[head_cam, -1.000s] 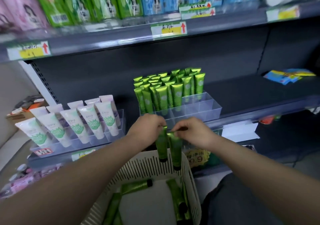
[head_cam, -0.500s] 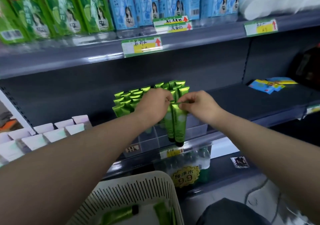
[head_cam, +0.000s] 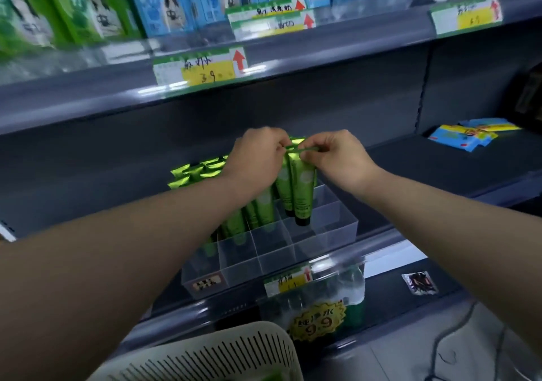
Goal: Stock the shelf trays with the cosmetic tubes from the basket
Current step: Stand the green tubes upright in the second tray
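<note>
Two green cosmetic tubes with black caps hang cap-down over the clear divided shelf tray. My left hand and my right hand pinch their crimped top ends, one tube each as far as I can tell. The black caps dip just inside the tray's right-hand compartments. Several more green tubes stand in the tray's rear and left rows, partly hidden by my left forearm. The white slotted basket shows its rim at the bottom edge.
Front tray compartments hold nothing. Blue and green boxes fill the upper shelf above price tags. Blue packets lie at the shelf's right. A wrapped bottle pack with a 9.9 sticker sits on the lower shelf.
Both hands rose from above the basket to the shelf tray, carrying the two tubes. The tubes now hang over the tray's right compartments, and the basket has dropped to the frame's bottom.
</note>
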The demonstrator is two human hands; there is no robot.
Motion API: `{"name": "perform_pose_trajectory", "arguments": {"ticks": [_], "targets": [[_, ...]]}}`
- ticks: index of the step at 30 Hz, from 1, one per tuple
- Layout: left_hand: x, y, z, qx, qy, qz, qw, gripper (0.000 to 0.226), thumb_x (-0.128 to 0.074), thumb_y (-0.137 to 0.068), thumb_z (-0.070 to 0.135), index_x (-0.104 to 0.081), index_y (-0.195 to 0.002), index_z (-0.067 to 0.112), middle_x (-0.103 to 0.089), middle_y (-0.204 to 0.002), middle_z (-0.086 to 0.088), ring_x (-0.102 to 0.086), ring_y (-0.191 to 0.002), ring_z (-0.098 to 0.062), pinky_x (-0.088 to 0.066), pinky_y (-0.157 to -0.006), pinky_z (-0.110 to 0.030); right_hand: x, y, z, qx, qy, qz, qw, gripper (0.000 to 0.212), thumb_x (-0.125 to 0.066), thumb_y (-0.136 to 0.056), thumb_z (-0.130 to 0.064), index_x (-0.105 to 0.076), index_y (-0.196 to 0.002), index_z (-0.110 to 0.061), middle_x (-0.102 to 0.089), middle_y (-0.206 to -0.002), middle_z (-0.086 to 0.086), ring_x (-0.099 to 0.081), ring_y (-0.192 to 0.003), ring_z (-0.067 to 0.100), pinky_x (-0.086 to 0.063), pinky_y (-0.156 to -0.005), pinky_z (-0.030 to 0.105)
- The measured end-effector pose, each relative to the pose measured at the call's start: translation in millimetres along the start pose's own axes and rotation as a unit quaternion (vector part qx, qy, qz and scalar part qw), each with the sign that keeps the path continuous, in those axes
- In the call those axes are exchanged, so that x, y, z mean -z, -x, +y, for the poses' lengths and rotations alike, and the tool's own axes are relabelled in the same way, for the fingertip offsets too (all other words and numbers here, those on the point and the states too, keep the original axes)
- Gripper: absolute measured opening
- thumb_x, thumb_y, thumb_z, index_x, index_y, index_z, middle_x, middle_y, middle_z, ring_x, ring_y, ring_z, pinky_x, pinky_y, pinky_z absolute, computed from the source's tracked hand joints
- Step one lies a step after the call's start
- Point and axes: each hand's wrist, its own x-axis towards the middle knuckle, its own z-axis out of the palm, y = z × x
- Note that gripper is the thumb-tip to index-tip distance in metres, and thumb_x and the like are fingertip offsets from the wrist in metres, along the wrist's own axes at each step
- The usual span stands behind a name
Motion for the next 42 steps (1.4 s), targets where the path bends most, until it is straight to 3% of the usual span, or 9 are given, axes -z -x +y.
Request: {"name": "perform_pose_trajectory", "arguments": {"ticks": [2,7,15,20,25,31,34,38,42], "targets": [[-3,-6,-3,-0.006,-0.005,0.010,1.000,0.023,-0.053,-0.088,0.011,-0.070,-0.102,0.018,-0.071,-0.101,-0.005,-0.064,-0.095,-0.024,-0.051,-0.083,-0.037,-5,-7,6,0.001,-0.010,0.014,1.000,0.011,-0.063,-0.087,-0.010,-0.072,-0.093,-0.012,-0.071,-0.094,0.005,-0.064,-0.088,0.018,-0.048,-0.075,0.018],[-19,-16,-17,0.005,-0.015,0.010,1.000,0.026,-0.051,-0.089,0.009,-0.070,-0.104,0.017,-0.070,-0.104,-0.005,-0.064,-0.097,-0.023,-0.050,-0.083,-0.032,-17,-20,17,0.026,0.002,0.020,0.999,0.011,-0.063,-0.087,-0.011,-0.072,-0.092,-0.015,-0.068,-0.088,0.000,-0.060,-0.081,0.009,-0.042,-0.065,0.006],[-46,-14,-36,0.010,-0.033,-0.029,0.999,0.029,-0.049,-0.087,0.008,-0.070,-0.104,0.018,-0.070,-0.103,-0.006,-0.062,-0.100,-0.027,-0.047,-0.085,-0.032,-31,-25,38,0.026,-0.001,-0.010,1.000,0.011,-0.064,-0.086,-0.009,-0.072,-0.093,-0.013,-0.064,-0.087,-0.001,-0.056,-0.084,0.007,-0.044,-0.078,0.015],[-59,-14,-41,0.033,-0.019,-0.038,0.999,0.026,-0.052,-0.089,0.010,-0.069,-0.106,0.018,-0.069,-0.107,-0.003,-0.062,-0.101,-0.021,-0.041,-0.080,-0.022,-39,-25,53,-0.007,0.029,-0.026,0.999,0.013,-0.060,-0.089,-0.011,-0.071,-0.095,-0.015,-0.056,-0.069,-0.004,-0.049,-0.059,-0.004,-0.034,-0.053,0.000],[-67,-15,-41,0.052,-0.003,-0.033,0.998,0.028,-0.049,-0.088,0.008,-0.068,-0.107,0.016,-0.068,-0.109,-0.005,-0.062,-0.102,-0.021,-0.046,-0.085,-0.025,-44,-28,53,0.001,0.065,-0.035,0.997,0.017,-0.055,-0.091,-0.010,-0.070,-0.099,-0.011,-0.045,-0.058,-0.007,-0.044,-0.045,0.000,-0.031,-0.044,0.005],[-68,-12,-45,0.038,-0.020,-0.038,0.998,0.029,-0.046,-0.090,0.012,-0.064,-0.112,0.016,-0.066,-0.112,-0.008,-0.060,-0.102,-0.026,-0.048,-0.085,-0.032,-49,-27,47,0.007,0.093,-0.045,0.995,0.024,-0.052,-0.088,-0.002,-0.066,-0.105,-0.013,-0.047,-0.069,-0.016,-0.044,-0.060,0.001,-0.036,-0.053,0.003],[-64,-9,-46,0.025,-0.037,-0.046,0.998,0.030,-0.042,-0.095,0.016,-0.061,-0.118,0.016,-0.063,-0.117,-0.009,-0.058,-0.106,-0.026,-0.042,-0.083,-0.030,-51,-23,40,-0.002,0.077,-0.055,0.996,0.032,-0.052,-0.084,0.001,-0.061,-0.112,-0.011,-0.055,-0.097,-0.005,-0.052,-0.092,0.007,-0.040,-0.076,0.010],[-54,1,-44,-0.004,-0.065,-0.065,0.996,0.034,-0.035,-0.098,0.017,-0.054,-0.126,0.012,-0.056,-0.125,-0.012,-0.054,-0.113,-0.028,-0.043,-0.093,-0.036,-49,-16,34,-0.004,0.163,-0.065,0.984,0.049,-0.052,-0.083,-0.005,-0.048,-0.130,-0.017,-0.042,-0.128,0.010,-0.039,-0.124,0.025,-0.032,-0.101,0.023],[-43,14,-43,-0.035,-0.121,-0.104,0.987,0.037,-0.036,-0.097,0.022,-0.046,-0.131,0.012,-0.050,-0.130,-0.011,-0.046,-0.120,-0.030,-0.039,-0.099,-0.042,-47,1,24,-0.012,0.218,-0.083,0.972,0.063,-0.055,-0.083,-0.015,-0.033,-0.141,-0.023,-0.025,-0.146,0.007,-0.021,-0.136,0.028,-0.024,-0.113,0.037]]}}
